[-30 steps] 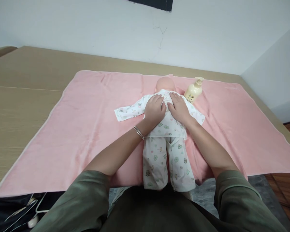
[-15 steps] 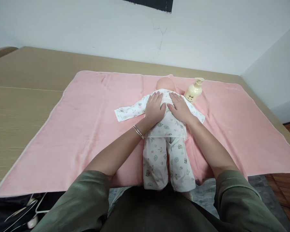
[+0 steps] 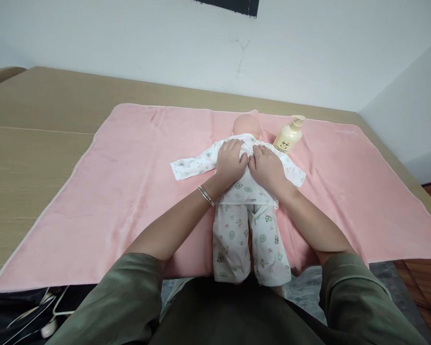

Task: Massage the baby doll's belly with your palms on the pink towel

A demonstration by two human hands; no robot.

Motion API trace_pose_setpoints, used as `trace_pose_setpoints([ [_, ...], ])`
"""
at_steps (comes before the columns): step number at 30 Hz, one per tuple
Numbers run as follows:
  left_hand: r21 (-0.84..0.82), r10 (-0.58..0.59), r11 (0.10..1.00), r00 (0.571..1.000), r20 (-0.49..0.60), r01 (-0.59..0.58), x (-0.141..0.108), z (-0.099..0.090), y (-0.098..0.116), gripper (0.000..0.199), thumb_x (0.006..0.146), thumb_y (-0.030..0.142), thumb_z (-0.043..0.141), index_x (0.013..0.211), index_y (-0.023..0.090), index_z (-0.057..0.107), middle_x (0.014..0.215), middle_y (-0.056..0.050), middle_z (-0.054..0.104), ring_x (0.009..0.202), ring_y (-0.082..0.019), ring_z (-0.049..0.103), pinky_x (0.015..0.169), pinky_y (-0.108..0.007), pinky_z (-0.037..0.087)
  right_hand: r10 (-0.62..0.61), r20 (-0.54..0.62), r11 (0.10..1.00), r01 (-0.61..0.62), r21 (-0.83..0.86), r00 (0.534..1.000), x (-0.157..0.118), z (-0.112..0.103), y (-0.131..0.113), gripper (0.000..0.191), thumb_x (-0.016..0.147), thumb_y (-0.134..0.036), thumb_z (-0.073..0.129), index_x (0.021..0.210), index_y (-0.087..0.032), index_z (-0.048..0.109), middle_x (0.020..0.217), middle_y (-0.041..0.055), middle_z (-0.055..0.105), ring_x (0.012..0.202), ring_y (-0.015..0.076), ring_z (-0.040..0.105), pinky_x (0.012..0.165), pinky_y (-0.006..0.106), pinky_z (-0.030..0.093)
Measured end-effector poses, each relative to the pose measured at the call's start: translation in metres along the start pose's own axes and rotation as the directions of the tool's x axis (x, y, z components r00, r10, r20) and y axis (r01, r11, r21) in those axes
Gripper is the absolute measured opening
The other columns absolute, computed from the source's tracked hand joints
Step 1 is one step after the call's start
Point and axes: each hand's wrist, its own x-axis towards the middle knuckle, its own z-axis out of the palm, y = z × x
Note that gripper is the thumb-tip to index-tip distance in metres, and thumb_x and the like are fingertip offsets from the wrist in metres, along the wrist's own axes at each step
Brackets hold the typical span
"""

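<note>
A baby doll [image 3: 247,124] lies on a pink blanket [image 3: 158,167], its bald head away from me. It wears a white printed top [image 3: 251,191] and matching trousers [image 3: 232,239]. Both hands rest on the upper part of the top. My left hand [image 3: 231,162] lies flat on the left side, thumb toward the middle. On the right side is my right hand [image 3: 267,166], its fingers bent on the fabric near the collar and closer together; whether they pinch cloth is hard to see. The two thumbs nearly meet.
A cream pump bottle [image 3: 288,136] stands beside the doll's right-hand shoulder in view. Under the blanket is a wooden table [image 3: 57,100], with a white wall [image 3: 147,43] behind. Dark bags and cables [image 3: 25,316] lie below the front left edge.
My right hand has drawn its fingers in and slid slightly down, and the top's fabric near the collar has shifted. My left hand has hardly moved.
</note>
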Motion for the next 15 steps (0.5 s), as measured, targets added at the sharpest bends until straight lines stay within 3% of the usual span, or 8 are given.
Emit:
trace_pose_setpoints([
  [5, -0.003, -0.009, 1.000, 1.000, -0.024, 0.009, -0.001, 0.000, 0.001, 0.031, 0.087, 0.022, 0.046, 0.113, 0.014, 0.060, 0.118, -0.013, 0.067, 0.114, -0.028, 0.059, 0.105, -0.046, 0.044, -0.023, 0.043, 0.994, 0.019, 0.106, 0.999, 0.009, 0.003, 0.021, 0.057, 0.095, -0.031, 0.037, 0.142, -0.001, 0.044, 0.148, 0.0209, 0.046, 0.142, 0.0330, 0.039, 0.119, 0.048, 0.032],
  [9, -0.002, 0.015, 1.000, 1.000, -0.025, -0.015, -0.002, -0.002, 0.003, 0.026, 0.090, 0.021, 0.044, 0.108, 0.014, 0.061, 0.114, -0.013, 0.067, 0.111, -0.028, 0.058, 0.102, -0.045, 0.045, -0.109, 0.084, 0.979, 0.092, 0.182, 0.990, 0.016, 0.004, 0.039, 0.061, 0.097, -0.041, 0.037, 0.146, -0.005, 0.040, 0.152, 0.0179, 0.041, 0.144, 0.0300, 0.036, 0.120, 0.050, 0.029],
  [11, -0.001, 0.020, 1.000, 1.000, -0.018, -0.020, -0.002, -0.004, 0.005, 0.025, 0.090, 0.021, 0.043, 0.106, 0.015, 0.062, 0.111, -0.013, 0.068, 0.109, -0.027, 0.059, 0.100, -0.044, 0.046, -0.119, 0.090, 0.980, 0.102, 0.168, 0.989, 0.015, 0.002, 0.037, 0.061, 0.097, -0.041, 0.038, 0.145, -0.003, 0.041, 0.150, 0.0191, 0.044, 0.142, 0.0308, 0.038, 0.120, 0.049, 0.030],
  [15, 0.004, -0.011, 1.000, 1.000, 0.019, 0.011, -0.001, -0.005, 0.007, 0.030, 0.088, 0.019, 0.044, 0.111, 0.013, 0.062, 0.116, -0.013, 0.066, 0.112, -0.028, 0.058, 0.103, -0.044, 0.045, -0.007, 0.043, 0.999, 0.005, 0.044, 0.999, 0.006, -0.003, 0.015, 0.053, 0.097, -0.031, 0.036, 0.135, 0.002, 0.050, 0.141, 0.0243, 0.052, 0.137, 0.0351, 0.044, 0.115, 0.049, 0.035],
])
